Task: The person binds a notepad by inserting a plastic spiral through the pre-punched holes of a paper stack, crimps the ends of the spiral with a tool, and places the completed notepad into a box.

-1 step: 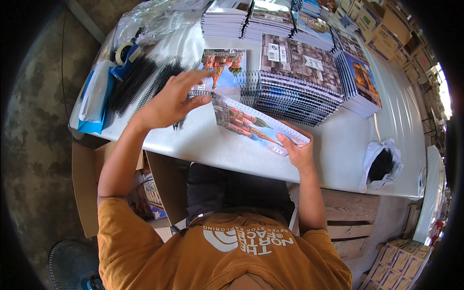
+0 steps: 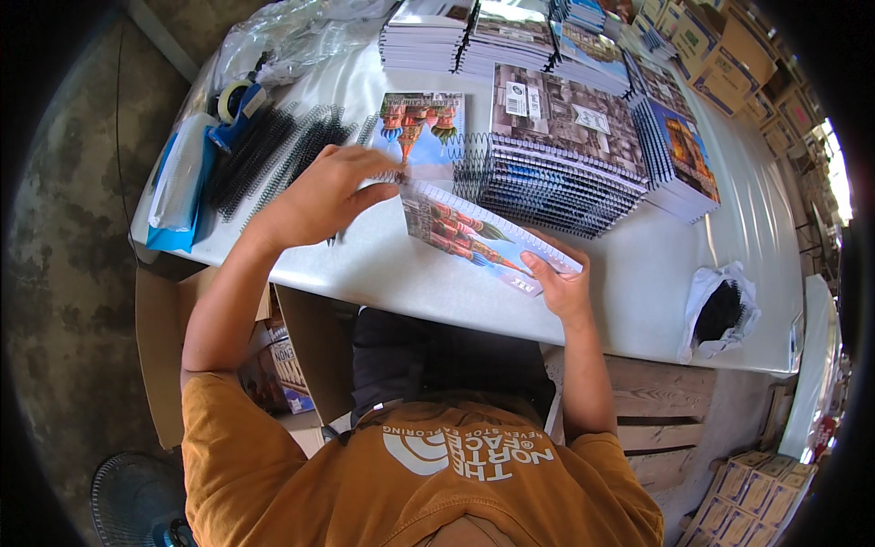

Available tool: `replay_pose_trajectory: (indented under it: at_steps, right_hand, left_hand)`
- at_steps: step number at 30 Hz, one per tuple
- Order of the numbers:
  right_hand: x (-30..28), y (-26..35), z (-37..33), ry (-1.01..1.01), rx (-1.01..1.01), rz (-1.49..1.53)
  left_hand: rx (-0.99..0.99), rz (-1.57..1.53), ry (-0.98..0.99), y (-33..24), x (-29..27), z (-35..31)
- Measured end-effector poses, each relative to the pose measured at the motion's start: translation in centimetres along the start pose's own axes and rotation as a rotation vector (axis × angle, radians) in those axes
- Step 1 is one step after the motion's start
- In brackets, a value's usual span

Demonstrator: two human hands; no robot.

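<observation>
My right hand [image 2: 567,284] grips the right end of a notebook [image 2: 469,239] with a colourful domed-building cover, thumb on the cover. The notebook is tilted above the table, its row of punched holes along the upper edge. At that edge's left end, my left hand [image 2: 333,193] is closed, thumb and fingers pinching a black spiral binding coil [image 2: 390,175], mostly hidden by the fingers. Another notebook [image 2: 424,128] with the same cover lies just beyond. To its right stands a tall stack of spiral-bound notebooks [image 2: 565,155].
Loose black coils [image 2: 260,164], a blue tape dispenser [image 2: 241,114] and a clear plastic-wrapped pack [image 2: 182,182] lie at left. More notebook stacks [image 2: 428,36] line the back. A white bag with black coils [image 2: 720,310] sits at the right. Cardboard boxes [image 2: 738,501] are stacked beyond the table.
My left fingers have come down and closed in over the coil at the notebook's corner. The right hand and notebook have barely moved.
</observation>
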State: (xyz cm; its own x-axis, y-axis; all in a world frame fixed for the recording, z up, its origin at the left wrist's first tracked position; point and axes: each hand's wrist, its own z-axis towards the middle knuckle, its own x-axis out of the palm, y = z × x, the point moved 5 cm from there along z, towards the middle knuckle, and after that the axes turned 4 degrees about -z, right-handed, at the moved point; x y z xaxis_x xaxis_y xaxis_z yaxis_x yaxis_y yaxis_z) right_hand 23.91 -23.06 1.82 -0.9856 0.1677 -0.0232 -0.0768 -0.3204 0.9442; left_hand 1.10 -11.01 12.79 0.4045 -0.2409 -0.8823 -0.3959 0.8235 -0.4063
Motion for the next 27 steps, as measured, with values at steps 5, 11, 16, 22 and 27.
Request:
replay_pose_trajectory:
  at_steps: [5, 11, 16, 22, 27]
  right_hand:
    - [0.3, 0.8, -0.3, 0.002, -0.095, -0.144]
    - [0.8, 1.2, -0.8, 0.037, -0.181, -0.175]
    - [1.3, 1.0, -0.9, 0.065, -0.105, -0.128]
    - [1.8, 1.7, -1.7, 0.066, -0.267, -0.323]
    - [2.2, 2.1, -2.0, 0.045, -0.336, -0.394]
  left_hand:
    - [0.036, 0.322, -0.109, -2.3, -1.1, 0.4]
    - [-0.119, 0.271, 0.204, -2.4, -0.8, 1.2]
    - [-0.090, 0.288, 0.261, -1.5, 0.3, 0.4]
    - [0.175, 0.416, -0.018, -3.4, 0.0, 0.1]
    - [0.021, 0.521, -0.194, -4.2, -0.8, 0.0]
